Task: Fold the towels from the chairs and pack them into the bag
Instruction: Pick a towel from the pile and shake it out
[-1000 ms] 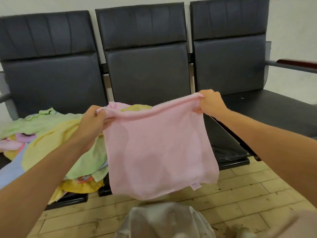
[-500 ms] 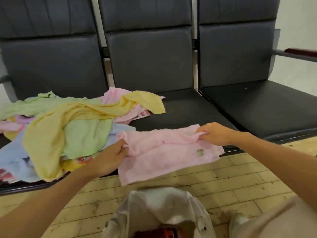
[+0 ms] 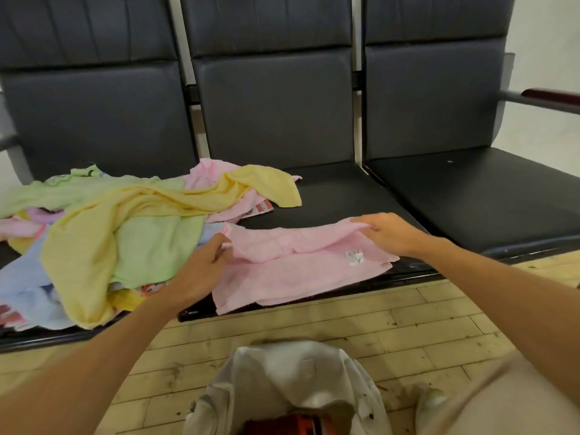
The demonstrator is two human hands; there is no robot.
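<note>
Pinching pink towel [image 3: 298, 273] edge w/ fingers [image 3: 367, 221]

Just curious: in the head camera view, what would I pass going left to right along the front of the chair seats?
Heap of coloured towels → left hand → pink towel → right hand → right chair seat.

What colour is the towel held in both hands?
Pale pink; the towel shows best in head view.

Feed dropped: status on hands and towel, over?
Left hand, right hand each pinch pink towel at far edge. Towel lies on middle seat. Loose pile crowds its left side.
</note>
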